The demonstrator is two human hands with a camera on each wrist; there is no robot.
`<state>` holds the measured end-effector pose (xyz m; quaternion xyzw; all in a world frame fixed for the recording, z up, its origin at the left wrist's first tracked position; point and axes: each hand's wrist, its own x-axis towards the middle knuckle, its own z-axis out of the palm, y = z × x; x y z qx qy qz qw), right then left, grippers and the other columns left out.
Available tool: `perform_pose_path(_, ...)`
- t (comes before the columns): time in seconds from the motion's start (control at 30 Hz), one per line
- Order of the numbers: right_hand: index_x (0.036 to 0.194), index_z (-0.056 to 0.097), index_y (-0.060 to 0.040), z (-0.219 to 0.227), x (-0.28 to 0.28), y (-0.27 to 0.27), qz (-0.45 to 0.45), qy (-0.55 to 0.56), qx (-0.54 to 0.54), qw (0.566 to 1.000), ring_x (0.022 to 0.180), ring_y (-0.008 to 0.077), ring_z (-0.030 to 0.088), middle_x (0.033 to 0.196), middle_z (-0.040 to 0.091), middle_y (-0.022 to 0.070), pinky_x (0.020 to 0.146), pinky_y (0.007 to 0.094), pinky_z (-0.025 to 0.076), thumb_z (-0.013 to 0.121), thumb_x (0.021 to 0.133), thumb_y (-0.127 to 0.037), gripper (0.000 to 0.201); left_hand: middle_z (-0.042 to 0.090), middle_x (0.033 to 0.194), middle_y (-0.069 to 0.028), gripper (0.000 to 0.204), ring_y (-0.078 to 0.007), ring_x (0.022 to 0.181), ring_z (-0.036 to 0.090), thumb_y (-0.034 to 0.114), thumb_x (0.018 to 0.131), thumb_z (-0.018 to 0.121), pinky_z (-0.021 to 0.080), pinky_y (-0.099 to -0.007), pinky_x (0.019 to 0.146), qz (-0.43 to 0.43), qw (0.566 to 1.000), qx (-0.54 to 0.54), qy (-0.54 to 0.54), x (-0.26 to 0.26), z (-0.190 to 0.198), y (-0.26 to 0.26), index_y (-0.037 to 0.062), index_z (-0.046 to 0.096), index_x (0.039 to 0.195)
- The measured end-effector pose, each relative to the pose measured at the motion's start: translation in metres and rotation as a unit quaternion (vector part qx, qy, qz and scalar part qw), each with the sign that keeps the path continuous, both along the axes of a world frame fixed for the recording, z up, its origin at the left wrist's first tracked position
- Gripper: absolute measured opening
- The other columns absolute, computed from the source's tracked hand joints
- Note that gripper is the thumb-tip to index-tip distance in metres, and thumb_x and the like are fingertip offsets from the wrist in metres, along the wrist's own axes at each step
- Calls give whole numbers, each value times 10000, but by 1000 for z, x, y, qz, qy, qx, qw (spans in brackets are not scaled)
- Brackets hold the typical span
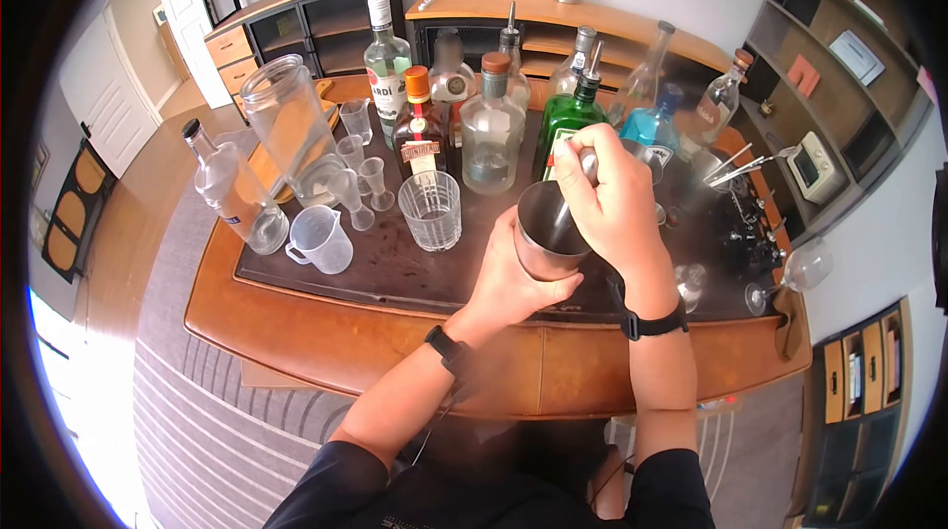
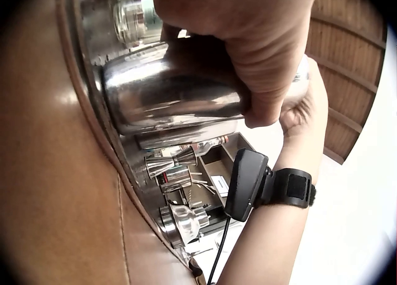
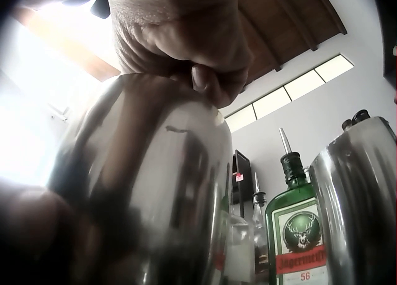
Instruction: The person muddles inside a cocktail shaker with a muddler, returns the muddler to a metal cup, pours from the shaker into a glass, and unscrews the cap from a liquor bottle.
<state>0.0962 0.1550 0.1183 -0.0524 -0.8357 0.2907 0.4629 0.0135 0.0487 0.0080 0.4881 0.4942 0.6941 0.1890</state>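
Observation:
My left hand (image 1: 509, 282) wraps round the lower side of a steel shaker tin (image 1: 553, 262), its mouth tilted up. Fingers curled, my right hand (image 1: 617, 198) grips a steel muddler (image 1: 590, 165) over that mouth; the muddler's lower part is hidden inside the tin. Seen from the left wrist, the shaker tin (image 2: 167, 86) stands close over the dark table top. The right wrist view has the tin (image 3: 149, 179) large in front, with the curled right hand (image 3: 186, 43) above its rim. A ribbed mixing glass (image 1: 431, 213) is left of the tin.
Behind the hands stand several bottles, among them a green bottle (image 1: 568, 124) and an orange-capped bottle (image 1: 420, 124). A measuring jug (image 1: 322, 241), a tall glass jar (image 1: 291, 124) and a clear bottle (image 1: 237, 188) are at left. Jiggers (image 2: 170, 164) and a stemmed glass (image 1: 805, 267) stand at right.

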Motion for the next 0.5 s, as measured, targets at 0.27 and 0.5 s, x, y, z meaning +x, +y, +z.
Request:
perform_pose_path(0.27,926,594,-27,-2,-7,4,-52,3,16,999,576,78,573,675,638,40,529,269,443,662,1007,-146,159,535,1337,-172,1013,-249,1257,549,211,626,933,458,-397,1070,-57,997,-47,32,-5,20,-5,-47,363,1422)
perform_pose_path(0.5,926,583,-38,13,0,-7,-79,0,30,996,570,207,609,673,632,104,515,344,450,667,993,-167,168,491,1370,-180,1066,-263,1292,517,234,637,944,435,-413,1097,15,998,-61,29,-1,-3,-4,-54,313,1446)
